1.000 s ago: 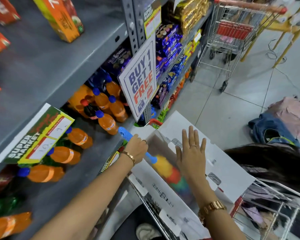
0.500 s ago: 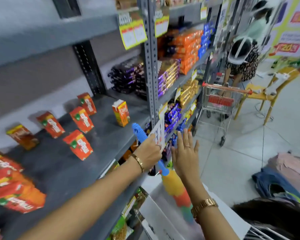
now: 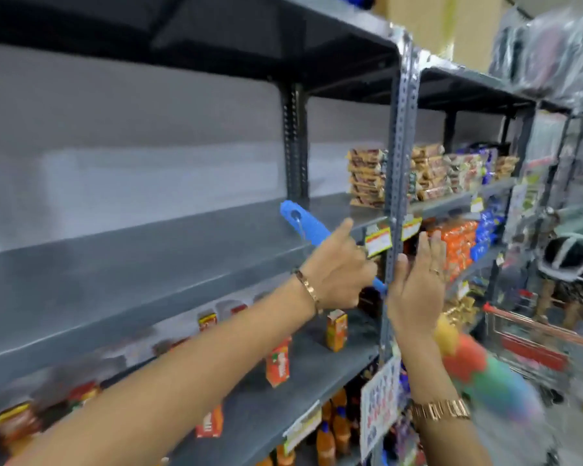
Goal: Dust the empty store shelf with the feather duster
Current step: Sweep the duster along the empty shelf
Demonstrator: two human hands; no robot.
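Observation:
An empty grey metal shelf (image 3: pixel 142 264) runs across the left and middle at chest height. My left hand (image 3: pixel 337 270) is closed around the blue handle of the feather duster (image 3: pixel 305 223), whose end points up and left over the shelf's front edge. The multicoloured feather head (image 3: pixel 485 368) hangs blurred at the lower right, below and behind my right hand (image 3: pixel 414 284). That hand is raised, fingers straight and apart, in front of the upright shelf post (image 3: pixel 398 163), holding nothing.
Orange juice cartons (image 3: pixel 276 361) stand on the shelf below, with orange bottles (image 3: pixel 334 428) lower still. Snack packs (image 3: pixel 428 173) fill the shelves right of the post. A shopping trolley (image 3: pixel 535 348) and a person (image 3: pixel 569 264) are at the right.
The view has tilted up from the trolley box to the empty shelf. My left hand lifted the duster out of the box and up to shelf height; my right hand rose alongside.

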